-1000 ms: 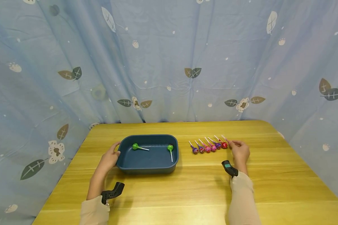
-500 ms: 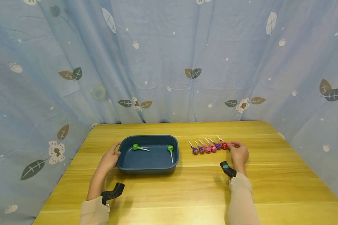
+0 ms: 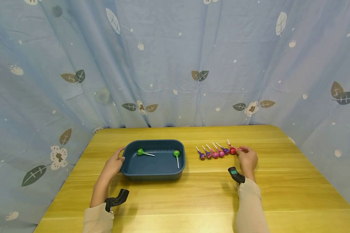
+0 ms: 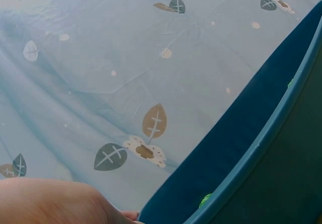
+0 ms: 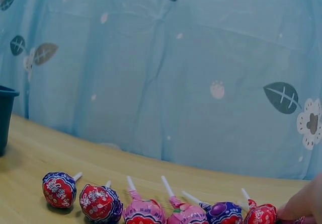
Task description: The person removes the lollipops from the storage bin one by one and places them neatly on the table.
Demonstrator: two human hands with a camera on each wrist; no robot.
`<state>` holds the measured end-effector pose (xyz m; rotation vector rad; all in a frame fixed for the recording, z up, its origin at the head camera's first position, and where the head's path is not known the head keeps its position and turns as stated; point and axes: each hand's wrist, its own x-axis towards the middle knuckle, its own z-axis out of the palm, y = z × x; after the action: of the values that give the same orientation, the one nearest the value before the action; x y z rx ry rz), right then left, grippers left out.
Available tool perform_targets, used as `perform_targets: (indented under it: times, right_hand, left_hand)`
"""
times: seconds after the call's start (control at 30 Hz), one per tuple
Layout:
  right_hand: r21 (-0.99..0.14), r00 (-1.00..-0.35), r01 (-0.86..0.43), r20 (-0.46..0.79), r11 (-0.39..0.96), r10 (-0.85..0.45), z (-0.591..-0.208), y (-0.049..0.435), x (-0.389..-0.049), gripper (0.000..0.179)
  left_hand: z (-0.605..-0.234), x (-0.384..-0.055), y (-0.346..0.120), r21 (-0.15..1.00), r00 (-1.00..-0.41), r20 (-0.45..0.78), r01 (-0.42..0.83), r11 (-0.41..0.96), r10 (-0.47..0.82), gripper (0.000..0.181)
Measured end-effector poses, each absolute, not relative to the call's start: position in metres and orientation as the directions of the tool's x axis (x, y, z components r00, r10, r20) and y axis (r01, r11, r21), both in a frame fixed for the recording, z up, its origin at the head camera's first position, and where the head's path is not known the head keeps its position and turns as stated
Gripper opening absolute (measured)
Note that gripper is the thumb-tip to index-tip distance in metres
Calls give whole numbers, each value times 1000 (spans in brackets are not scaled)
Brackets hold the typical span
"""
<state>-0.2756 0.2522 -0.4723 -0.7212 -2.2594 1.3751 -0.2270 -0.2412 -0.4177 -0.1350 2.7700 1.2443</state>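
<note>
My left hand (image 3: 113, 165) holds the left side of a dark blue plastic tub (image 3: 151, 177); its fingertips are partly hidden there. Inside the tub lie two green lollipops, one at the left (image 3: 140, 151) and one at the right (image 3: 176, 153). My right hand (image 3: 247, 159) pinches a pinkish-red lollipop (image 3: 239, 149), mostly hidden by the fingers, at the right end of a row. Touching or very near the fingertips is a red lollipop (image 3: 232, 150). Leftward run purple (image 3: 226, 151), pink (image 3: 221, 154) and more purple lollipops (image 3: 202, 156), sticks pointing away.
The wooden table (image 3: 175, 200) carries everything, with bare wood between the tub and the lollipops. A pale blue curtain (image 3: 169, 64) with leaf prints hangs behind its far edge. Each wrist wears a black camera mount, left (image 3: 116, 199) and right (image 3: 236, 174).
My right hand has shifted slightly left, and the stick of its lollipop, visible earlier, is now hidden. The neighbouring red lollipop's stick has swung a little. The left hand and tub stay put.
</note>
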Motion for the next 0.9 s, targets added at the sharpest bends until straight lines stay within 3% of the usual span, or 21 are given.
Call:
perform_targets:
  times: [0.33,0.53,0.77,0.9]
  right_hand:
    - [-928,-747,222,36,299,664,-462,249,-276,28]
    - [-935,-742,173,84,311,665,-452,244,-272,29]
    - [-926,-827,94,131,365,547,-443,229,-273,29]
    - [-956,-894,43,93,290,439,-438,213,-272,28]
  left_hand:
    - [-417,-226,-241,746,-991,-130,-118,656,-30,52]
    - [-417,-225,-238,755,-991,-133,-121,644,-31,51]
    - [-418,-225,-239,753,-989,-140,-138,643,-48,51]
    - [-417,-226,-239,745,-991,-126,-125,655,-45,51]
